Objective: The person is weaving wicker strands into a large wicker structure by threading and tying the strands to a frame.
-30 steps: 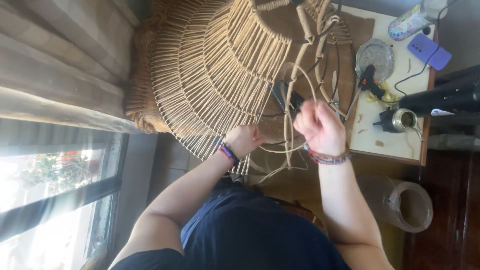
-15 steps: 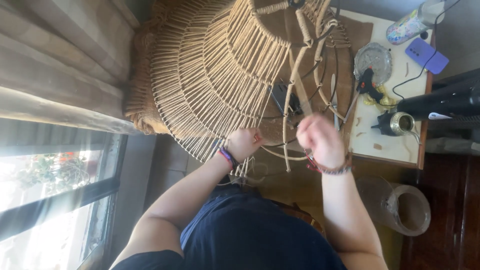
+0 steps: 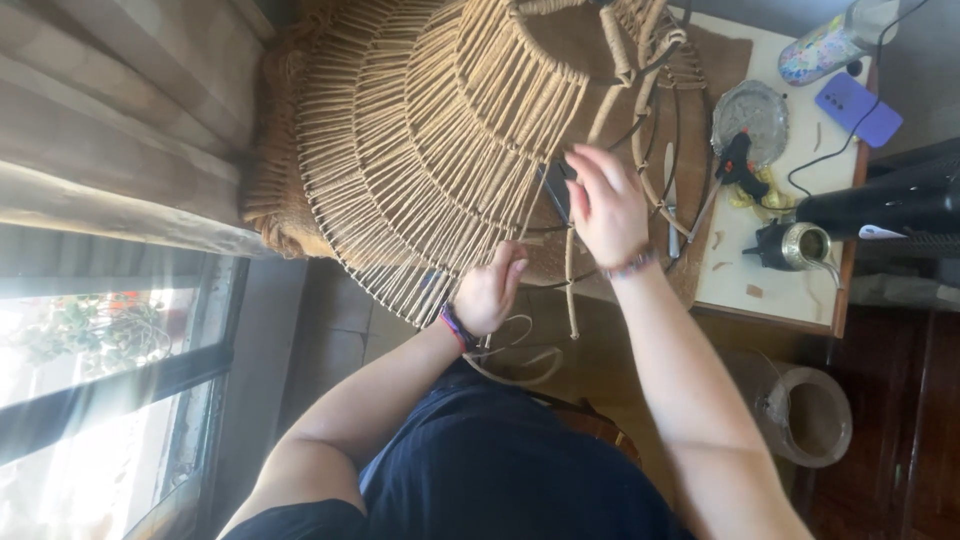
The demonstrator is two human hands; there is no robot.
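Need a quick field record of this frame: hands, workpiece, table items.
left hand: gripping pale cord at the lower edge of the woven lampshade
right hand: fingers spread over the dark wire frame, grip unclear
cord: loose strand hanging below the frame
table: glue gun, purple phone, small metal pot
floor: glass jar

Large tiered woven rattan lampshade (image 3: 430, 130), loose cane strand (image 3: 572, 290) hanging
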